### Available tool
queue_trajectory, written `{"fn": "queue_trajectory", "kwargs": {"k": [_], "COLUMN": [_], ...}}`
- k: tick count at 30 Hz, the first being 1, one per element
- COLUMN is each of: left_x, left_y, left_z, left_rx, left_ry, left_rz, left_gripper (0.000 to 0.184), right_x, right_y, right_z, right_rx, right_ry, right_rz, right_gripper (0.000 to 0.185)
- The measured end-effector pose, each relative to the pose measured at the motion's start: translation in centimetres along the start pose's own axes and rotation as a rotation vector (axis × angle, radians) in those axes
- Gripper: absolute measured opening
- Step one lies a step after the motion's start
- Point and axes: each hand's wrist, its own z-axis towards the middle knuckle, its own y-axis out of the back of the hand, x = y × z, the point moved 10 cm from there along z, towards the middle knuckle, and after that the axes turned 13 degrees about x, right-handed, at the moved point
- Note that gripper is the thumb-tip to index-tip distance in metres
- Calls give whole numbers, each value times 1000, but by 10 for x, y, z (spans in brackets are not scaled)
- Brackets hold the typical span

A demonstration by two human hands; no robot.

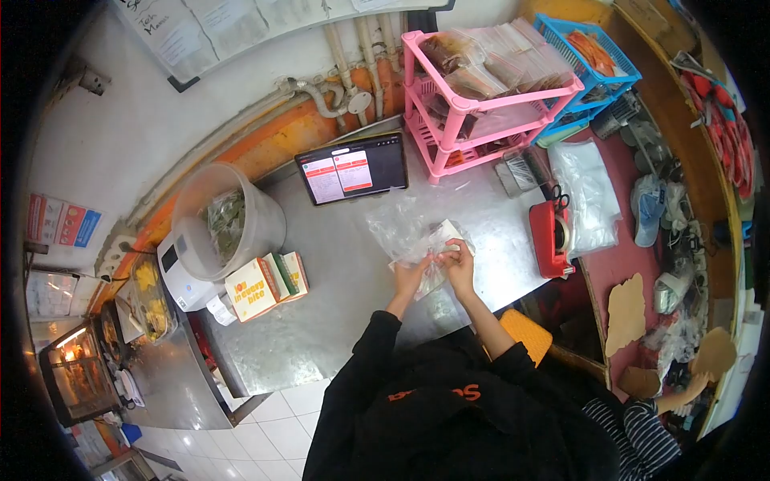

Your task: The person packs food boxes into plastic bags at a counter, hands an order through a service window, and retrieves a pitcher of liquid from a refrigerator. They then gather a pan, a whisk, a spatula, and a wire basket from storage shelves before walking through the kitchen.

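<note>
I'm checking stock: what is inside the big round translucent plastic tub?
The round translucent plastic tub holds a clear plastic bag with what look like green leaves. Whatever lies beneath the bag is covered and can't be seen.

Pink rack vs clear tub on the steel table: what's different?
- Shape: the pink rack is angular and tiered; the clear tub is one round container.
- Look: rack is opaque pink, tub is see-through.
- Load: rack's top tier holds many filled bags; in the tub, a bag of green leaves shows.

Shared: both open-topped.
</note>
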Motion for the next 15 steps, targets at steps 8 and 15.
{"fn": "queue_trajectory", "kwargs": {"k": [8, 15], "left_x": [0, 2], "left_y": [-5, -4], "left_z": [-2, 0], "left_rx": [35, 48], "left_ry": [91, 72], "left_rz": [-62, -63], "left_gripper": [24, 26], "right_x": [3, 1], "right_y": [-3, -4], "right_z": [-3, -4], "right_rx": [122, 89], "right_ry": [-12, -4], "right_rz": [-14, 1], "right_gripper": [3, 3]}}
